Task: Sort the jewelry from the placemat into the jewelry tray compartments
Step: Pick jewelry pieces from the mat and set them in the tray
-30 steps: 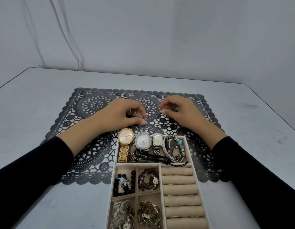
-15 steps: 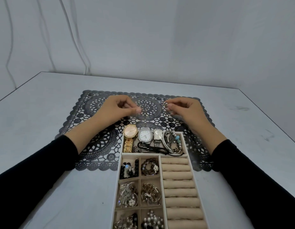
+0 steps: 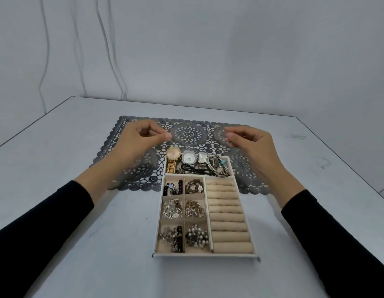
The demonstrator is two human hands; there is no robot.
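Left hand (image 3: 141, 136) above placemat (image 3: 188, 134): grip narrow, thumb meeting forefinger, contents too small to tell. Tray (image 3: 205, 255) on counter (image 3: 113, 265) between forearms, watches (image 3: 188, 158) in far compartment. Right hand (image 3: 249, 140): grip likewise narrow.

Placemat (image 3: 186, 134) was dark grey, with openwork lace pattern of round medallions and scalloped edge. Jewelry tray (image 3: 205, 255) had white frame and beige lining; ring rolls (image 3: 226, 211) were beige. Gold watch (image 3: 173, 155) had rosy dial; silver watches (image 3: 189, 158) had white dials. Bracelet (image 3: 217, 166) was silver with turquoise bead. Beads (image 3: 180, 187) were black. Sleeves (image 3: 47, 222) were black. Table (image 3: 68, 147) and wall (image 3: 208, 50) were pale grey.
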